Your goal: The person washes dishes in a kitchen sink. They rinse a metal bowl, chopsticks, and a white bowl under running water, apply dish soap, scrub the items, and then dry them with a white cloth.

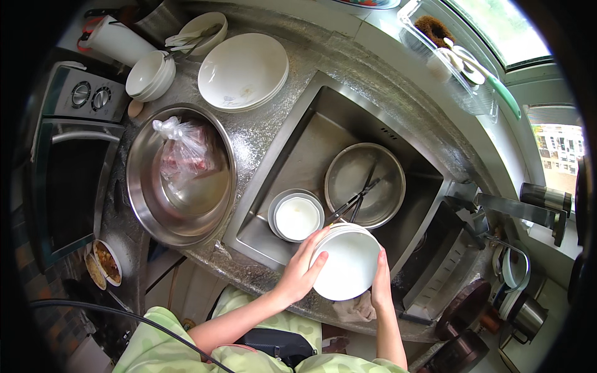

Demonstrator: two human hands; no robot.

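A stack of white bowls (346,265) is held between my left hand (301,270) and my right hand (381,284), over the front edge of the steel sink (298,144). My left fingers lie along its left side, my right fingers along its right side. Inside the sink, a smaller white bowl (298,218) sits nested in metal-looking bowls just beyond my left hand. Behind the held stack is a round steel basin (365,172) with dark chopsticks (361,198) lying across it. A crumpled cloth (355,308) lies on the counter edge below the stack.
Left of the sink, a large steel basin (182,233) holds a tied plastic bag (184,151) with reddish contents. Large white plates (243,70), small bowls (149,77) and an egg (135,108) stand behind it. A toaster oven (74,177) is far left; a steel rack (433,279) is right.
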